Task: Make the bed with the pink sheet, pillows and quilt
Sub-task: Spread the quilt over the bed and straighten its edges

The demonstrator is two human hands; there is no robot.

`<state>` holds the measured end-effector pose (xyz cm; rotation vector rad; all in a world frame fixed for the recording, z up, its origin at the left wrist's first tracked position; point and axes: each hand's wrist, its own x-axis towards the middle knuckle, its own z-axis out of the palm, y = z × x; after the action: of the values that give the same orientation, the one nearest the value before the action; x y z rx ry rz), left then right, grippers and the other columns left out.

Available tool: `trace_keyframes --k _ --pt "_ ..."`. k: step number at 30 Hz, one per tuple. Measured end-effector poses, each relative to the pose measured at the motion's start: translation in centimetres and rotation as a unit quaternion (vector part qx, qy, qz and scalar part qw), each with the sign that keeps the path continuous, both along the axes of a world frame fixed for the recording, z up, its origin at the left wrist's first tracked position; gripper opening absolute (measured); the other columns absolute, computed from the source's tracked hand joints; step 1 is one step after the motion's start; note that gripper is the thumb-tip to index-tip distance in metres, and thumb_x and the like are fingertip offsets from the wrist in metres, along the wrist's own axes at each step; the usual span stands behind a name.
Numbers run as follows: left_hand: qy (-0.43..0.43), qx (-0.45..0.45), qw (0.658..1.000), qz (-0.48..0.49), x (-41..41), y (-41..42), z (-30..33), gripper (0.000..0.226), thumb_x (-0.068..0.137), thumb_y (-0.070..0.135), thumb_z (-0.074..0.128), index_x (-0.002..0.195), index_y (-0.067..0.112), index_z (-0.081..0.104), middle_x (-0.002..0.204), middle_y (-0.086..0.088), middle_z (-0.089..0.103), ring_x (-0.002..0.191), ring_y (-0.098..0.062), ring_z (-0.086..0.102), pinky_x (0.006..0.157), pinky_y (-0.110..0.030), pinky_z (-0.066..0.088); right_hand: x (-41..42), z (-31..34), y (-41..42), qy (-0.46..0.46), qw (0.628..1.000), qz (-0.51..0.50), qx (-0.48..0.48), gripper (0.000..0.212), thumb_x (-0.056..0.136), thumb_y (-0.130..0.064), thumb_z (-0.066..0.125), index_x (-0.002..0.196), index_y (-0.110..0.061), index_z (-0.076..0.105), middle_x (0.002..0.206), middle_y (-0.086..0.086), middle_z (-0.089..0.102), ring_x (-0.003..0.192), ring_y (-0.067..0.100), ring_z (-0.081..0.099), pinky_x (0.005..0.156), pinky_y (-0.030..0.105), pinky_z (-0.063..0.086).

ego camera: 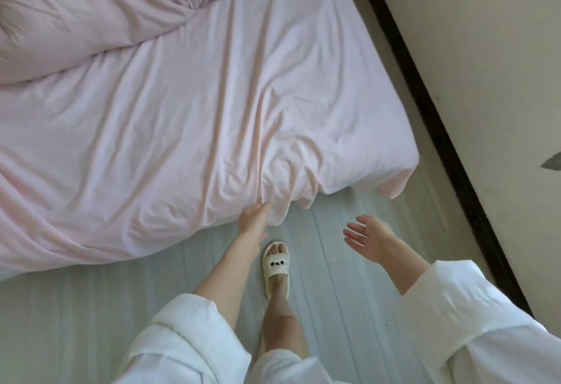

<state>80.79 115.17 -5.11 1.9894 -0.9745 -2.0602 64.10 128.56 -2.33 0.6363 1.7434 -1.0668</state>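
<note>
Head view: The pink sheet [188, 116] covers the bed and fills the picture from 9 o'clock up to 1 o'clock. It has many wrinkles. Its near edge hangs over the side of the bed, down toward the floor [91, 317]. The corner of the sheet sits at about 3 o'clock and droops a little there.

A puffy pink quilt [91, 13] lies bunched up at 11 o'clock, on top of the sheet. A bit of something tan shows at the far left edge, at 10 o'clock; it is too small to tell what it is.

The left hand [253, 219] is just below the middle, at 6 o'clock. It touches the hanging edge of the sheet. Its fingers are bent around a fold of the cloth and pinch it.

The right hand [368, 239] is at 5 o'clock, over the floor and apart from the sheet. Its fingers are spread out and straight. It holds nothing.

Both arms wear wide white sleeves [473, 307].

Between the two hands, a foot in a cream slipper [276, 265] stands on the floor. The slipper has small dark dots on its strap.

The floor is pale grey with long boards. A dark strip [449, 153] runs along the bottom of the wall [491, 49], from 1 o'clock down to 4 o'clock.
</note>
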Motion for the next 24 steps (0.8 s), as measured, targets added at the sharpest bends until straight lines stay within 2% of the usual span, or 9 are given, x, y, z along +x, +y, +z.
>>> trace_keyframes --k 4,6,8,11,14,17,19,21,24 --pt "-0.020 -0.007 0.999 -0.042 -4.9 -1.8 -0.7 0.017 0.082 0.032 0.060 0.089 0.018 0.053 0.098 -0.002 0.057 0.096 -0.021 0.054 0.092 -0.035 0.046 -4.2 -0.8 -2.8 -0.005 1.000 0.002 -0.004 0.036 0.099 -0.011 0.040 0.134 -0.002 0.042 0.108 0.015 0.056 0.091 0.028 0.057 0.080 0.037 0.049" --pt "-0.020 0.005 0.999 -0.042 -7.2 -2.3 -2.1 0.009 0.081 0.028 0.056 0.077 0.022 0.051 0.091 -0.003 0.055 0.089 -0.021 0.053 0.086 -0.033 0.046 -6.3 -2.4 -4.0 -0.003 1.000 -0.013 -0.013 0.036 0.099 -0.010 0.040 0.134 -0.001 0.041 0.115 0.017 0.055 0.096 0.029 0.055 0.084 0.037 0.047" --pt "-0.027 0.034 0.998 -0.050 -8.5 -1.8 -3.8 0.010 0.081 0.025 0.056 0.075 0.019 0.052 0.085 -0.005 0.051 0.079 -0.021 0.048 0.073 -0.031 0.043 -7.3 -3.7 -4.4 -0.014 1.000 -0.011 -0.017 0.035 0.099 -0.011 0.040 0.133 -0.001 0.042 0.117 0.017 0.053 0.099 0.029 0.054 0.088 0.037 0.046" --pt "-0.057 0.060 0.996 -0.038 -10.7 -0.7 -6.8 0.017 0.087 0.022 0.057 0.072 0.019 0.049 0.074 -0.003 0.045 0.068 -0.018 0.042 0.062 -0.028 0.038 -8.5 -7.1 -4.5 -0.046 0.999 -0.013 -0.015 0.026 0.099 -0.011 0.041 0.123 -0.003 0.046 0.118 0.015 0.053 0.099 0.029 0.055 0.086 0.037 0.048" --pt "-0.069 0.082 0.994 -0.021 -13.4 0.5 -9.8 0.015 0.090 0.028 0.058 0.079 0.022 0.050 0.080 -0.001 0.049 0.075 -0.019 0.048 0.068 -0.028 0.042 -9.5 -10.8 -4.6 -0.068 0.998 -0.001 -0.009 0.017 0.097 -0.010 0.044 0.112 -0.003 0.048 0.114 0.015 0.055 0.087 0.027 0.059 0.072 0.034 0.051" --pt "-0.106 0.011 0.990 -0.091 -16.0 1.4 -12.4 0.027 0.088 0.042 0.059 0.092 0.016 0.057 0.099 -0.004 0.060 0.095 -0.025 0.057 0.090 -0.033 0.047 -10.7 -13.5 -4.5 -0.085 0.996 0.029 -0.006 0.021 0.096 -0.012 0.046 0.116 -0.004 0.049 0.110 0.014 0.058 0.083 0.024 0.060 0.068 0.032 0.051" --pt "-0.142 -0.056 0.983 -0.100 -17.8 1.7 -13.6 0.033 0.084 0.042 0.063 0.095 0.012 0.058 0.095 -0.001 0.062 0.092 -0.022 0.057 0.084 -0.029 0.045 -12.1 -15.3 -4.1 -0.093 0.994 0.052 -0.007 0.023 0.096 -0.013 0.046 0.117 -0.005 0.049 0.107 0.013 0.059 0.085 0.024 0.060 0.070 0.032 0.051" --pt "-0.186 -0.110 0.974 -0.071 -19.0 1.6 -14.3 0.028 0.085 0.038 0.061 0.088 0.011 0.060 0.087 -0.002 0.062 0.086 -0.025 0.058 0.076 -0.028 0.043 -13.6 -16.4 -3.5 -0.102 0.992 0.071 -0.009 0.023 0.097 -0.013 0.046 0.118 -0.005 0.049 0.101 0.011 0.060 0.089 0.026 0.059 0.074 0.034 0.051" --pt "-0.244 -0.153 0.956 -0.057 -19.7 1.7 -15.1 0.020 0.089 0.025 0.057 0.084 0.006 0.060 0.096 -0.014 0.064 0.086 -0.030 0.058 0.072 -0.028 0.039 -15.5 -17.1 -2.8 -0.108 0.991 0.081 -0.016 0.026 0.097 -0.012 0.046 0.121 -0.003 0.048 0.099 0.011 0.060 0.096 0.029 0.058 0.085 0.038 0.049"
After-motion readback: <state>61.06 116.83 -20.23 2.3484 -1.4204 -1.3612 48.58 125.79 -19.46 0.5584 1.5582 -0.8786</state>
